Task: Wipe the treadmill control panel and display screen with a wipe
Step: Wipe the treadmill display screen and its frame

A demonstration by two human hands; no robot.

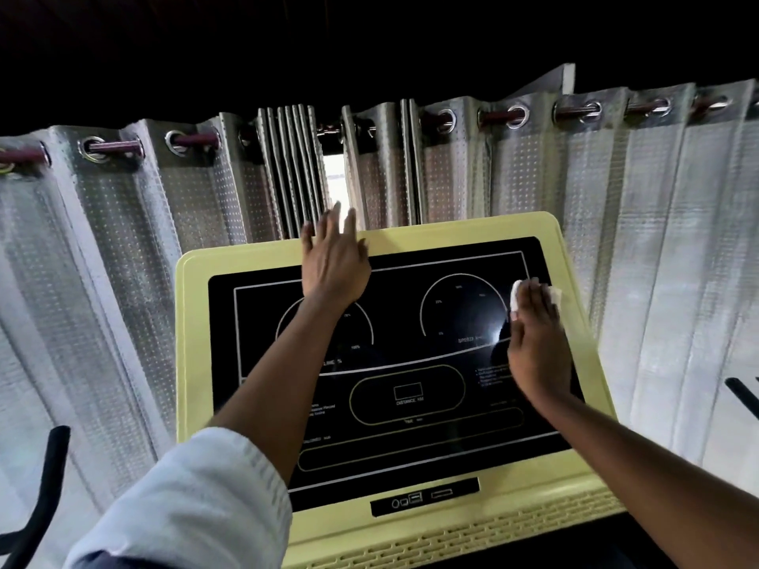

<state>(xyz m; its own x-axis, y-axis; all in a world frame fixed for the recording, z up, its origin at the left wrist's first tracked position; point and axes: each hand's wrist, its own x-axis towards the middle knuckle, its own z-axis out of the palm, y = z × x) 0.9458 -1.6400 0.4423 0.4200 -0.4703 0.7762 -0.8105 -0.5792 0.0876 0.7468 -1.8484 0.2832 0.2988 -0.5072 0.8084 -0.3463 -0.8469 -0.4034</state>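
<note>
The treadmill console has a pale yellow frame (193, 347) around a black display panel (410, 322) marked with two dial outlines and a distance window. My right hand (534, 338) lies flat on the panel's right edge, pressing a white wipe (552, 295) that shows beyond the fingertips. My left hand (334, 260) rests with fingers spread over the console's top edge, holding nothing.
Silver-grey eyelet curtains (657, 240) hang close behind the console, with a bright gap (333, 178) at the middle. A black handlebar (45, 486) curves at the lower left, and another black bar (741, 394) shows at the right. A port strip (425, 495) sits under the panel.
</note>
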